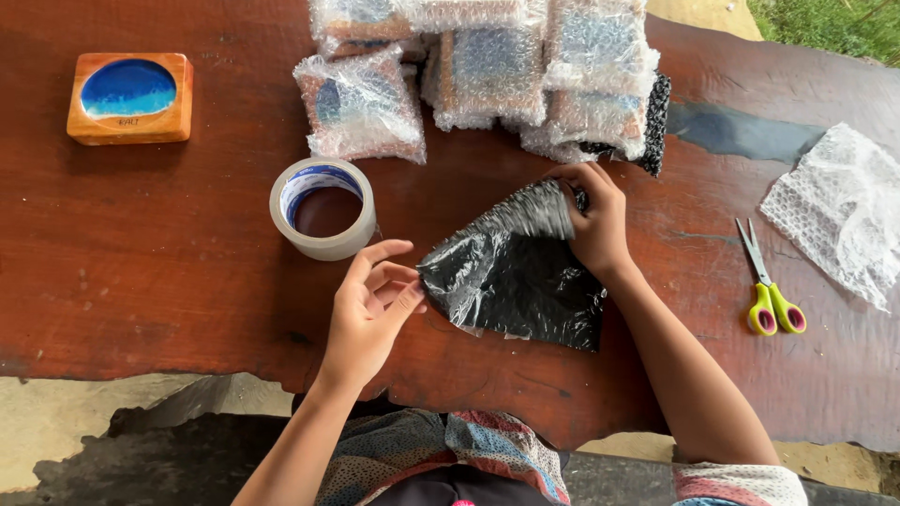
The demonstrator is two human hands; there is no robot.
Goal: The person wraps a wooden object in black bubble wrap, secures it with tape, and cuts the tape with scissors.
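A sheet of black bubble wrap (pixel 516 281) lies on the dark red wooden table (pixel 141 244) in front of me. My left hand (pixel 370 309) pinches its left corner between thumb and fingers. My right hand (pixel 592 220) grips the sheet's upper edge, which is lifted and folded over; that part looks blurred. I cannot tell whether anything lies under the black wrap.
A roll of clear tape (pixel 323 208) sits just left of the wrap. Several bubble-wrapped packages (pixel 487 75) are piled at the back. A wooden block with a blue oval inlay (pixel 129 96) is at far left. Yellow-handled scissors (pixel 769 286) and a clear bubble wrap sheet (pixel 839 211) lie at right.
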